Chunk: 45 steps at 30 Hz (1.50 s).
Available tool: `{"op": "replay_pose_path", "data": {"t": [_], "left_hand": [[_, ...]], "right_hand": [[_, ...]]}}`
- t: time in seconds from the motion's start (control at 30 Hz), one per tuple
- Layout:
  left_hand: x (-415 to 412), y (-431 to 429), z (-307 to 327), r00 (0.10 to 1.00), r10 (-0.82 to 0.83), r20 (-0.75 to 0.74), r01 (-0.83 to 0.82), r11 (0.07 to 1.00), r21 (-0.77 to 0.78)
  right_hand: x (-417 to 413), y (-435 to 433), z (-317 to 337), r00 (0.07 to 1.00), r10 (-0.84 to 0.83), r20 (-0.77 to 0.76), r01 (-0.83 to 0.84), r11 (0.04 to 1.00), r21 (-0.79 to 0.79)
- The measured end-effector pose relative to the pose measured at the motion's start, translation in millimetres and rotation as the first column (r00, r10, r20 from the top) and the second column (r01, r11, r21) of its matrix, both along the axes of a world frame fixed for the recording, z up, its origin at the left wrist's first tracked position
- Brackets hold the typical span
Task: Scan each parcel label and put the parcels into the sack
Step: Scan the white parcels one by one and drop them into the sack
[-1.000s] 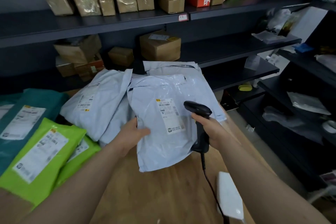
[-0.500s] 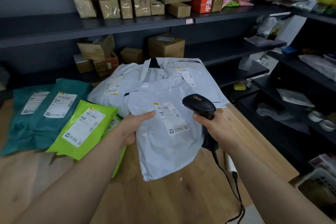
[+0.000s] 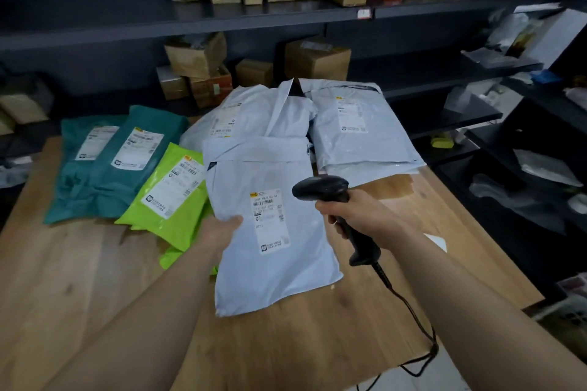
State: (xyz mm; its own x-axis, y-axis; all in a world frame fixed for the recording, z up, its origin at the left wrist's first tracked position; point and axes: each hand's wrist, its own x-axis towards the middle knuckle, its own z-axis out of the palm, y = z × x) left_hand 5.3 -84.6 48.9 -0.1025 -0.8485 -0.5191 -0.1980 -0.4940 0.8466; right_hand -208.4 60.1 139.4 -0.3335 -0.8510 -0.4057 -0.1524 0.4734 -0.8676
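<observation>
Scanning was the step in hand. The left hand [image 3: 222, 228] gripped the grey parcel [image 3: 276, 270] at its 9 o'clock edge, over the bench [image 3: 95, 263]. The right hand [image 3: 359, 216] was closed round the scanner [image 3: 320, 189], whose head sat at 2 o'clock of the label [image 3: 270, 219]. Next, probably, a trigger pull, then bagging; no sack showed. Both grips matched those of half a second earlier.

Pale-blue parcel [image 3: 273, 232], black scanner [image 3: 320, 189], lime mailer [image 3: 171, 197]
</observation>
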Motion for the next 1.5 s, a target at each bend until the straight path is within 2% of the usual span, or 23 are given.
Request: {"op": "replay_pose_path", "data": {"t": [0.23,0.5,0.87,1.03,1.23,1.37,1.5], "left_hand": [[3,0,-14,0.998,0.038,0.052,-0.036,0.998,-0.042],[2,0,-23,0.997,0.055,0.057,-0.054,0.998,-0.01],[3,1,-20,0.999,0.043,-0.009,-0.043,0.999,0.012],[7,12,6,0.995,-0.047,-0.093,0.039,0.996,-0.083],[42,47,61,0.975,-0.095,-0.199,0.053,0.977,-0.207],[82,79,92,0.96,-0.036,-0.277,-0.025,0.977,-0.213],[141,111,116,0.954,0.034,-0.297,-0.095,0.977,-0.193]], "right_hand": [[6,-14,2,0.996,-0.029,0.081,0.024,0.997,0.071],[13,-12,6,0.987,-0.08,0.137,0.062,0.989,0.131],[18,-5,12,0.987,-0.096,0.13,0.086,0.993,0.086],[16,-1,3,0.973,-0.11,0.204,0.115,0.993,-0.015],[28,9,-7,0.95,-0.115,0.289,0.131,0.991,-0.037],[50,14,-9,0.914,-0.008,0.405,0.02,1.0,-0.024],[95,15,-15,0.85,0.076,0.522,-0.12,0.991,0.051]]}}
